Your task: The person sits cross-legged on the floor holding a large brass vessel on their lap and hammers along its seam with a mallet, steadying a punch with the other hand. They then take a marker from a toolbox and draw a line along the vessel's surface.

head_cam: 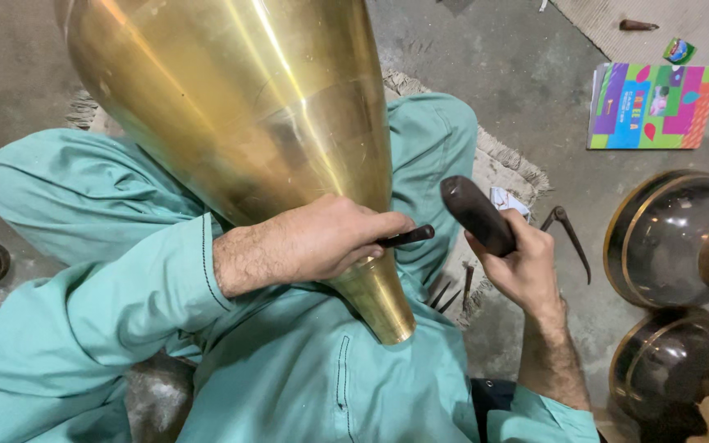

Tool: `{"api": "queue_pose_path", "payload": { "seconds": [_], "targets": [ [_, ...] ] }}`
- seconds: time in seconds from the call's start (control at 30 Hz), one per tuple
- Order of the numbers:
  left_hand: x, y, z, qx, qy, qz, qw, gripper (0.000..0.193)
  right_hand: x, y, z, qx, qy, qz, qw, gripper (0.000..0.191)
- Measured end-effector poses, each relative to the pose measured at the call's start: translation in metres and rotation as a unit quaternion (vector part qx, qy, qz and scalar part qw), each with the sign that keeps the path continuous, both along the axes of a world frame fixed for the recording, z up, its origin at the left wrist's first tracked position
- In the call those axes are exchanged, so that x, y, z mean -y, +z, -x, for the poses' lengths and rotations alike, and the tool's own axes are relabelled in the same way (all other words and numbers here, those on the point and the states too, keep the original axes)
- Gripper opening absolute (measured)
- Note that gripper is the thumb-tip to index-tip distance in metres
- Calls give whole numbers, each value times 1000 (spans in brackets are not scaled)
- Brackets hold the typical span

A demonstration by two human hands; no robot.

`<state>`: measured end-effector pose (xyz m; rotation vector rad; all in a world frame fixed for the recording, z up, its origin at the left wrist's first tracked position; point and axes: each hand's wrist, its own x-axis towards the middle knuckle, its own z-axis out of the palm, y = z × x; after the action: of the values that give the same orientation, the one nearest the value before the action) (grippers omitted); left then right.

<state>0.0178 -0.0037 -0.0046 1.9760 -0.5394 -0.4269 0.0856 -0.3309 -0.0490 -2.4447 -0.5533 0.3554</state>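
Observation:
A large polished brass cone-shaped vessel (pixel 240 107) lies across my lap, its narrow open end (pixel 387 316) pointing toward me. My left hand (pixel 305 242) rests on the narrow part and is shut on a thin dark metal punch (pixel 408 238), whose end pokes out to the right. My right hand (pixel 519 258) is raised just right of the vessel, shut on a dark hammer (pixel 473 213) with its head tilted toward the punch. I sit cross-legged in teal clothing (pixel 84 213).
Two dark round metal vessels with brass rims (pixel 674 238) (pixel 670 365) stand at the right. A colourful printed box (pixel 650 107) lies at the upper right. Curved metal calipers (pixel 572 234) and several small dark tools (pixel 453 291) lie on a fringed mat (pixel 510 168).

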Motion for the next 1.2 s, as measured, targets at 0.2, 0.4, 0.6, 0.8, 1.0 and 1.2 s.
{"api": "queue_pose_path", "payload": {
  "seconds": [0.2,0.4,0.6,0.8,1.0,1.2],
  "targets": [
    [0,1,-1,9,1,12,1000,45,-1,-26,1,10,60,9,998,32],
    [1,2,-3,0,-6,-1,1000,47,14,-27,8,-172,-157,-225,946,17],
    [0,4,1,-11,4,16,1000,42,13,-9,-1,-77,-62,-243,965,17],
    [-1,4,7,-5,25,17,1000,40,9,-1,-7,-78,-73,-162,981,16],
    [-2,9,22,-11,84,43,996,38,0,14,-25,24,41,-147,988,23],
    [5,11,48,25,220,72,973,35,-25,58,-51,0,135,-10,991,27]
  ]
}}
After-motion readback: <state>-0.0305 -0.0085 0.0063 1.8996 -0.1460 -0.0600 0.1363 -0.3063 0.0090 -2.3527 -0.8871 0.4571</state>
